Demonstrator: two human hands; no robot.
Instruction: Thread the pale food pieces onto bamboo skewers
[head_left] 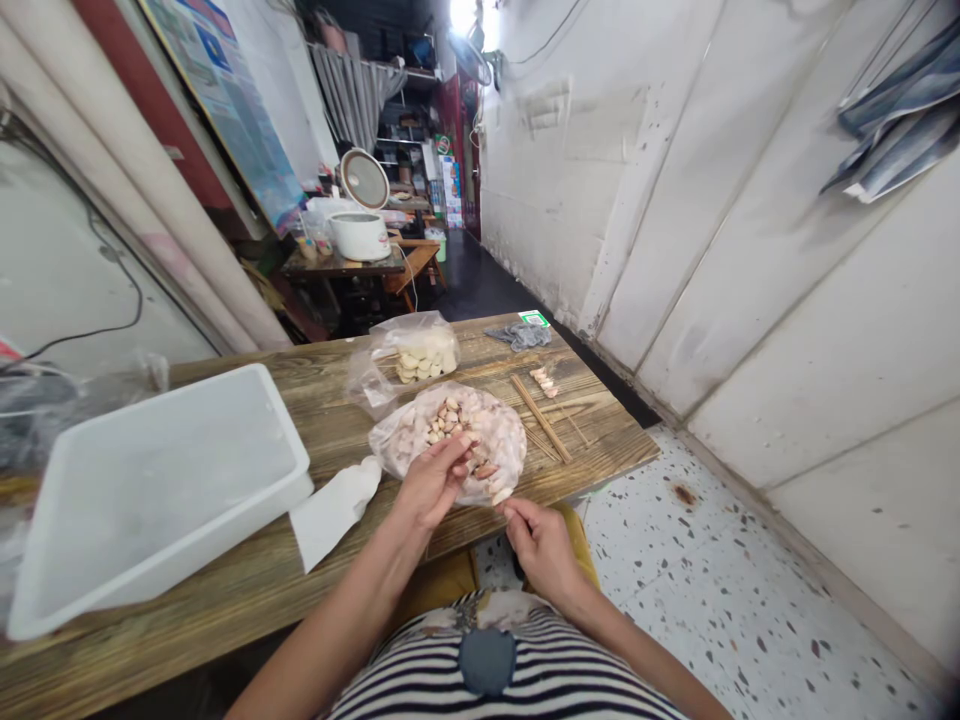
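A clear plastic bag (390,440) full of garlic cloves (448,412) lies spread on the wooden table, near its front edge. Over it, my left hand (435,482) is closed, its thumb and fingers pinching a garlic clove (468,438). To the right, my right hand (538,545) is closed in a pinch at the table's edge. It grips a thin skewer, mostly hidden by my fingers, with a pale garlic clove (501,495) on its tip. Beyond the bag, a bundle of wooden skewers (540,418) lies beside a finished row of skewered garlic (544,382).
A large white plastic tray (172,480) and a white paper sheet (337,505) are on the left of the table (330,400). Behind the garlic stands another bag with pale slices on sticks (424,362). A crumpled grey plastic piece (521,335) lies at the far end.
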